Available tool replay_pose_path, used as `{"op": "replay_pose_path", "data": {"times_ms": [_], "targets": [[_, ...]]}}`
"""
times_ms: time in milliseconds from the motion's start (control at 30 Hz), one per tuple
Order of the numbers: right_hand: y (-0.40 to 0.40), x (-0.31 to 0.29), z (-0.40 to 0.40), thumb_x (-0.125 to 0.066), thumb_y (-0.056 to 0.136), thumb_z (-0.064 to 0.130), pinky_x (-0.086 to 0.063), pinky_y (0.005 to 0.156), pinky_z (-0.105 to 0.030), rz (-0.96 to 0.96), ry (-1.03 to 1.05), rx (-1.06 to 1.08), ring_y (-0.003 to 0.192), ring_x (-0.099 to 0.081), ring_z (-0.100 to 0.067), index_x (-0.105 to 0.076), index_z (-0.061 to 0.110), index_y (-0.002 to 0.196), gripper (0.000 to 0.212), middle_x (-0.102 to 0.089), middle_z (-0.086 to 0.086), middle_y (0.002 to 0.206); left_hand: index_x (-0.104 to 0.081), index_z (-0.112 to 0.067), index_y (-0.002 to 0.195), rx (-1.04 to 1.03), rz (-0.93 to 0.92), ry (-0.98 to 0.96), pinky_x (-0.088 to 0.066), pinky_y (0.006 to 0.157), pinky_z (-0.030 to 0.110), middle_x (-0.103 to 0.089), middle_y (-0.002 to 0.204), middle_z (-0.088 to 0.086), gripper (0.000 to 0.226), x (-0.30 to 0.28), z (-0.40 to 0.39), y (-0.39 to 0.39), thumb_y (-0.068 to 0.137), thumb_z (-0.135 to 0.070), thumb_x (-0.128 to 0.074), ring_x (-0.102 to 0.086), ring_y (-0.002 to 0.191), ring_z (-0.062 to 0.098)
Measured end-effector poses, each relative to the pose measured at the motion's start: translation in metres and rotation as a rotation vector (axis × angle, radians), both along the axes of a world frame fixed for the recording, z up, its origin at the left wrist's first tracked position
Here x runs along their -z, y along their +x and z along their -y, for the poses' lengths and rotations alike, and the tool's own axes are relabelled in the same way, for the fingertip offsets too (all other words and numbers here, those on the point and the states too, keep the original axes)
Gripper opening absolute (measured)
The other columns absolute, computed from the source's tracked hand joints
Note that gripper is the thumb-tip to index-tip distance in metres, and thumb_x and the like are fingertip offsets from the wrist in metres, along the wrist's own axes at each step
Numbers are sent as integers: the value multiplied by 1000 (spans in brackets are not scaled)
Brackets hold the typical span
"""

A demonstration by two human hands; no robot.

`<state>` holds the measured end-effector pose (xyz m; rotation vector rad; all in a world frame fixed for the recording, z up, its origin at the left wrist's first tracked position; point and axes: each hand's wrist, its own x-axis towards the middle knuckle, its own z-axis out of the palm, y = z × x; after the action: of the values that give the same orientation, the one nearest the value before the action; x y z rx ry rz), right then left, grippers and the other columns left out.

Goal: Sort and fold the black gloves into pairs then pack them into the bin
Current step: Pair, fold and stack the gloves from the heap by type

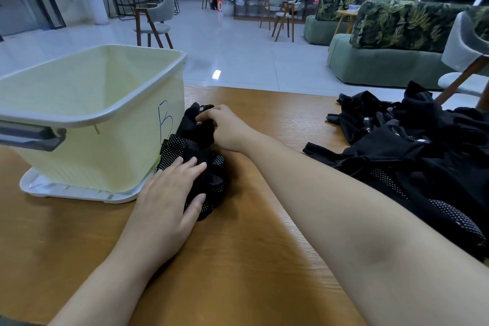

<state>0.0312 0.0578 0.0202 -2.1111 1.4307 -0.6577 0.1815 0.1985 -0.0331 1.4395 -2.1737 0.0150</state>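
You have one pale yellow bin (87,119) on the wooden table (264,259), standing on its white lid (68,189) and marked with a blue letter on the side facing you. One bundle of black gloves (197,164) lies on the table just beside the bin's right wall; how many gloves are in it you cannot tell, since they overlap, but white-dotted palm fabric shows on the lower part. One loose pile of black gloves (412,156) sits well apart at the right edge of the table, too tangled to count

Both of your hands are on the bundle. Your left hand (169,193) lies flat, palm down, on the near end of it, fingers straight and together, thumb out to the side along its edge, pressing and not gripping. Your right hand (227,130) reaches across from the right with the forearm stretched over the table; its fingers are curled and pinch the far, plain black end of the bundle next to the bin

Behind the table you see two grey chairs with wooden legs nearby, and green sofas with leaf-print backs
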Motion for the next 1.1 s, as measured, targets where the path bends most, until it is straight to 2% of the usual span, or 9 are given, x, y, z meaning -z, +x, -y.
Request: {"op": "replay_pose_path", "data": {"times_ms": [133, 267, 400, 467, 567, 767, 933, 1100], "targets": [[-4, 0, -4, -37, 82, -13, -39, 102, -30, 12, -22, 1, 118, -47, -24, -57, 13, 128, 55, -41, -9, 133, -45, -24, 138, 4, -14, -29, -11, 111, 25, -44, 144, -4, 55, 1, -1, 0, 89, -45, -32, -28, 138, 14], [-18, -4, -24, -31, 86, -12, -37, 97, -24, 40, -55, 16, 112, -48, -18, -56, 14, 129, 56, -43, -5, 133, -48, -20, 137, 8, 0, -88, -12, 111, 30, -48, 141, -1, 53, -1, -1, -1, 90, -42, -35, -29, 136, 15], [-32, -5, -52, -33, 93, -5, -38, 103, -31, 108, -97, 69, 111, -49, -18, -57, 13, 125, 44, -45, -6, 132, -47, -21, 137, -5, 19, -113, -13, 111, 35, -49, 140, -2, 53, -2, -4, -5, 90, -42, -35, -29, 136, 14], [-40, -2, -69, -34, 93, -5, -36, 102, -26, 140, -111, 95, 116, -48, -17, -56, 12, 125, 43, -46, -5, 134, -48, -21, 137, -5, 33, -125, -15, 111, 38, -51, 139, -1, 53, -2, -5, -8, 90, -42, -35, -30, 136, 15], [-53, 8, -98, -36, 84, -14, -32, 95, -12, 154, -166, 129, 119, -47, -14, -56, 12, 124, 53, -48, -2, 132, -50, -20, 136, 2, 50, -146, -16, 111, 40, -51, 139, -1, 53, -3, -9, -14, 89, -41, -36, -31, 136, 17], [-77, 31, -152, -42, 85, -13, -20, 101, -2, 81, -310, 138, 123, -44, -12, -58, 9, 122, 46, -51, -3, 128, -60, -18, 126, 90, 155, -237, -18, 112, 41, -56, 134, -1, 46, -5, -15, -28, 88, -35, -39, -34, 135, 17], [-109, 39, -179, -48, 85, -7, -32, 99, -10, 7, -419, 181, 112, -51, -12, -66, 11, 108, 35, -60, 0, 113, -65, -19, 119, 151, 221, -267, -19, 112, 38, -62, 127, 1, 43, -3, -17, -43, 87, -33, -41, -45, 130, 21], [-141, 38, -201, -55, 80, -8, -33, 94, -5, 5, -503, 316, 101, -54, -11, -71, 11, 90, 27, -64, 2, 100, -67, -20, 115, 223, 206, -223, -27, 108, 36, -64, 121, -1, 41, 0, -17, -65, 86, -34, -41, -52, 125, 22]]}}
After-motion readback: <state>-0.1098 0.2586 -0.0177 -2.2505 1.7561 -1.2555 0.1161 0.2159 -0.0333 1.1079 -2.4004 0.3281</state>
